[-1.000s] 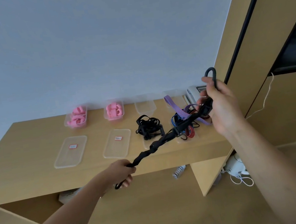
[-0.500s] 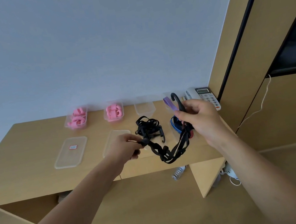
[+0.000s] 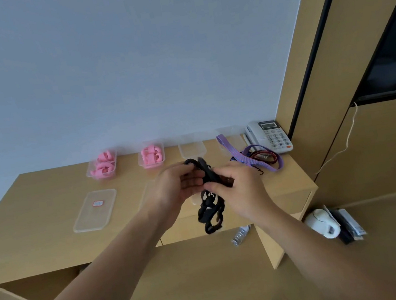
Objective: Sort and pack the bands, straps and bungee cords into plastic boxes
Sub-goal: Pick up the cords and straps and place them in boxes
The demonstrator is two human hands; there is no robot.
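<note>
Both hands meet above the near edge of the wooden desk [image 3: 36,225], folding a black bungee cord [image 3: 210,214] into a bundle. The left hand [image 3: 177,189] has its fingers curled round the upper end, where a hook loop shows just above the knuckles; the right hand [image 3: 239,190] pinches the doubled middle between thumb and fingers, and the rest hangs in loose loops below. To fold it well, I judge each new loop should match the last in length, the hooks should be tucked inward so they cannot snag, and the pinch should hold until the bundle sits in a box. Two boxes of pink bands [image 3: 103,166] stand along the far edge to the left, with an empty clear box [image 3: 191,148] to their right. A purple strap [image 3: 249,158] lies at the far right beside a telephone [image 3: 270,136]. A loose lid [image 3: 95,210] lies near left.
</note>
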